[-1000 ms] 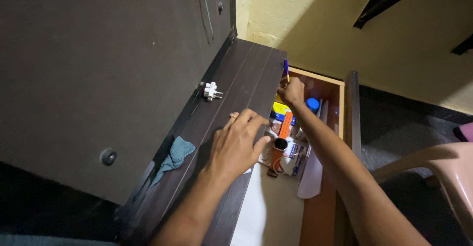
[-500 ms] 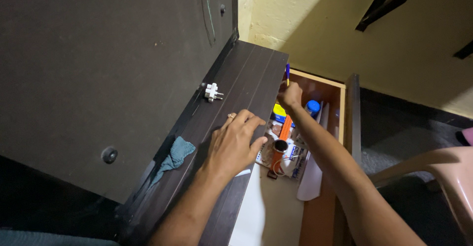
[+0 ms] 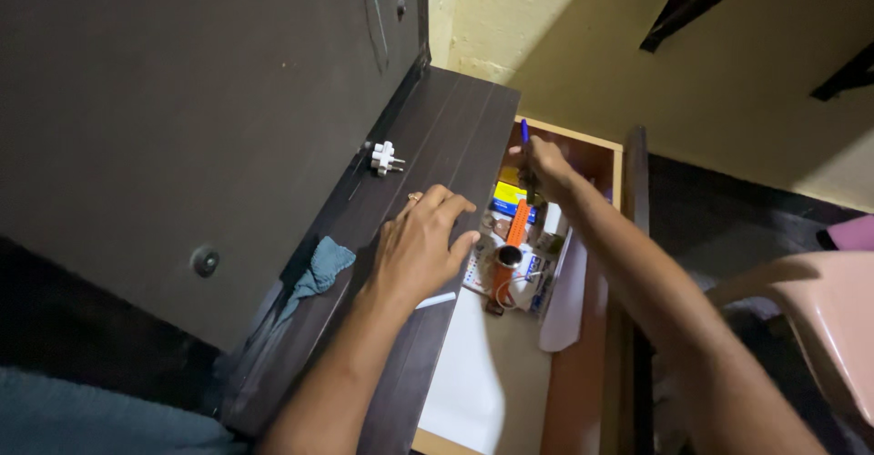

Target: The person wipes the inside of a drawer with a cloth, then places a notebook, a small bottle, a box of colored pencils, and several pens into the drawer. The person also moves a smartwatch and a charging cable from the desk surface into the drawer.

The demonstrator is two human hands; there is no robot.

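In the head view, a dark wooden desktop point(image 3: 437, 154) is seen running from 7 o'clock up to 12 o'clock, with an open drawer point(image 3: 583, 364) set along its 3 o'clock edge. The left hand point(image 3: 421, 247) is laid flat and released on the desktop edge, fingers spread and holding nothing, a ring worn on one finger; its fingertips are placed just at the lip above the drawer. The right hand point(image 3: 546, 165) is reached over the far end of the drawer, at about 1 o'clock from the left hand, and is closed around a blue pen point(image 3: 524, 132), whose tip is pointed up toward 12 o'clock, just beside the desktop's corner. Below that hand, inside the drawer, an orange-strapped watch point(image 3: 510, 250) is seen lying on printed packets point(image 3: 537, 277), with a yellow and blue box point(image 3: 508, 196) at its 12 o'clock. White paper point(image 3: 473, 364) is spread in the near half of the drawer. On the desktop, a white plug adapter point(image 3: 383, 156) is found at 11 o'clock from the left hand, and a teal cloth point(image 3: 319, 273) at its 9 o'clock. A pink plastic chair point(image 3: 819, 309) is seen at 3 o'clock.
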